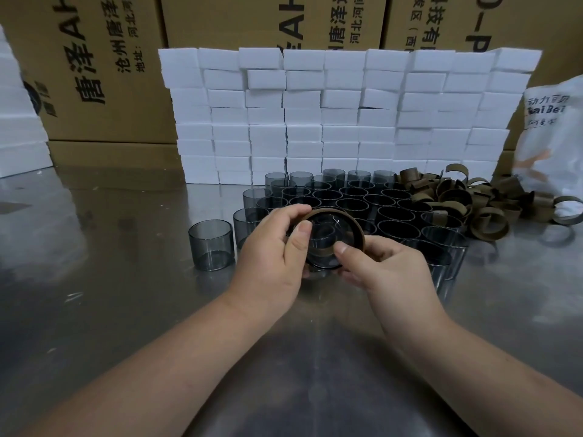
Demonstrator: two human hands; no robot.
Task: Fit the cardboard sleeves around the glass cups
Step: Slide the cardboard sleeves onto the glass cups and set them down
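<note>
- The left hand [268, 247] grips a smoky glass cup [321, 244] above the steel table [94, 279], fingers curled round its far side and thumb pressed on the near wall. The cup's mouth is tipped towards the wearer.
- A brown cardboard sleeve [359, 227] rings the cup near its rim. The right hand [388, 269] pinches the sleeve's lower edge between thumb and forefinger, the other fingers curled beneath.
- The sleeve seems only partly on, so the step in hand is probably sliding it down the wall.
- To do it well, the sleeve should stay square to the cup's axis. A tilted band is likely to bind on one side and crease.
- The left thumb lies in the sleeve's path and will need to shift as the band advances.
- Pushing evenly round the edge should work better than pulling at one spot, because thin card may buckle.
- A firm but light grip is wise, as the glass is smooth and the bare cups [362, 203] stand just behind.
- The spare sleeves [473, 200] lie heaped to the right of those cups, near at hand.
</note>
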